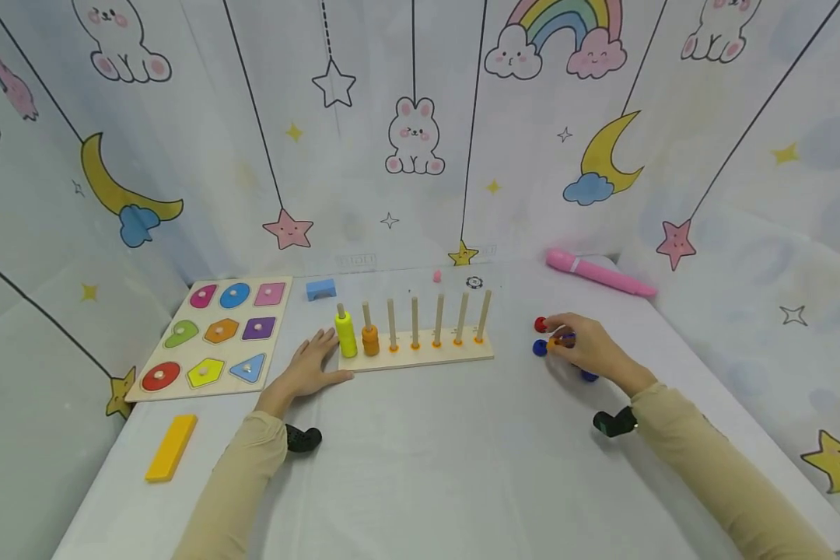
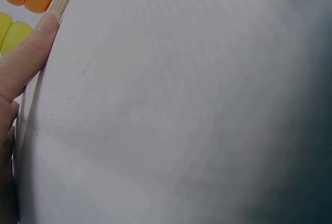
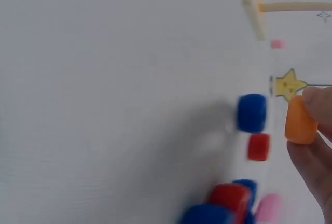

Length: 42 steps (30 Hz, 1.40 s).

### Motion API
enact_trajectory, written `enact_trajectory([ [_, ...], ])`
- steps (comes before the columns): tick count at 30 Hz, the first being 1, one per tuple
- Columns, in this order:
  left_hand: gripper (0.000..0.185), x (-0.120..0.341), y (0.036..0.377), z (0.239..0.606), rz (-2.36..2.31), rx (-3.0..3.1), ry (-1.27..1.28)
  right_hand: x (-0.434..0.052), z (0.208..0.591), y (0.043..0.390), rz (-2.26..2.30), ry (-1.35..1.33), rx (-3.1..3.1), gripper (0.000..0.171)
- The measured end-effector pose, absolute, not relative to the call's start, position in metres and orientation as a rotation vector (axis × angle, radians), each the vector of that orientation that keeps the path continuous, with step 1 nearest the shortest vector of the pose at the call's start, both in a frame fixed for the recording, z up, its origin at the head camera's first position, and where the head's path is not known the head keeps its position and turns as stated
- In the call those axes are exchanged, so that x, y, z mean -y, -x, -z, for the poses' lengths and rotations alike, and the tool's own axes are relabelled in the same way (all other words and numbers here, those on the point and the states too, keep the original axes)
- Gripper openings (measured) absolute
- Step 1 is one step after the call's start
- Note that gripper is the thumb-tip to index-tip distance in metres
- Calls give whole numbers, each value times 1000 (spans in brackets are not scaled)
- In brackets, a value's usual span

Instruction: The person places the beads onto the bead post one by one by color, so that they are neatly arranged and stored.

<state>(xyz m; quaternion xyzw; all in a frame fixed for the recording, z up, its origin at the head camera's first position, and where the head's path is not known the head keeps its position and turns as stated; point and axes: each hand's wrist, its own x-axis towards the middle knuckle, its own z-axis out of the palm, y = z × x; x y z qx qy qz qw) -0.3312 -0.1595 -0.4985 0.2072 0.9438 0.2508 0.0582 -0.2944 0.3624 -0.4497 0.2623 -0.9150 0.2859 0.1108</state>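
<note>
A: What's the biggest thing here?

B: The table (image 1: pixel 420 467), covered in white cloth. On its far left lies a shape puzzle board (image 1: pixel 213 336), and near the middle stands a wooden peg rack (image 1: pixel 420 354) with seven upright pegs.

A: Anything on the pegs?

B: A stack of yellow beads (image 1: pixel 346 334) on the leftmost peg, and a shorter stack of orange beads (image 1: pixel 370 341) on the next one.

A: Where are the hands?

B: The left hand (image 1: pixel 311 365) lies flat on the table, fingers straight, its grip open and holding nothing; a fingertip touches the rack's left end. The right hand (image 1: pixel 588 350) is well to the right of the rack, among loose beads.

A: Is its grip holding something?

B: Yes, the wrist view shows its fingers pinching an orange bead (image 3: pixel 301 121). Just beside it on the cloth sit a blue bead (image 3: pixel 252 113) and a red bead (image 3: pixel 258 147), with more red and blue ones nearer the camera.
</note>
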Motion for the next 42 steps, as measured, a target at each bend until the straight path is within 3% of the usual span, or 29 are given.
enact_trajectory([
  [10, 89, 161, 332, 500, -771, -2862, -629, -326, 387, 334, -852, -706, 2670, 30],
  [20, 90, 160, 331, 504, -764, -2857, -637, -261, 353, 370, -1007, -635, 2642, 26],
  [29, 91, 160, 332, 503, -755, -2865, -610, -182, 349, 387, -1034, -889, 2521, 19],
  [42, 91, 161, 334, 502, -765, -2839, -593, -82, 358, 372, -981, -1283, 2563, 22],
])
